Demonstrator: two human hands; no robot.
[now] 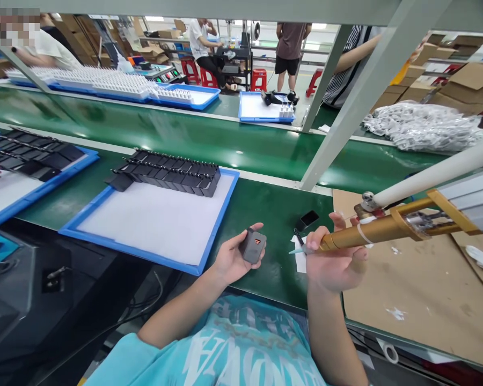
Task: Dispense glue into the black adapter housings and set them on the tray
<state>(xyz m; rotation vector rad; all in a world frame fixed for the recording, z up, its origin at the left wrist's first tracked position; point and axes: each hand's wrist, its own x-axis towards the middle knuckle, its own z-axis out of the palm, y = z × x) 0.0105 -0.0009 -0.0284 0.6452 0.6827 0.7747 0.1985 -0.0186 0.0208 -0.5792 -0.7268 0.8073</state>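
My left hand (234, 258) is closed around a small dark grey charger body (253, 245) with an orange mark on its face, held just above the green table. My right hand (335, 257) grips a gold-coloured dispensing tool (370, 231) like a pen; its pale tip (297, 250) points left toward the charger, a short gap away. A white hose (434, 174) and metal fittings run off the tool's back end to the right. A small black part (308, 219) lies on the table behind the tip.
A blue tray (104, 228) with a white liner carries a row of black chargers (167, 171) at its far edge. Another blue tray (44, 185) sits left. A brown cardboard sheet (418, 289) covers the table right. The green conveyor (225, 139), metal posts and other people are beyond.
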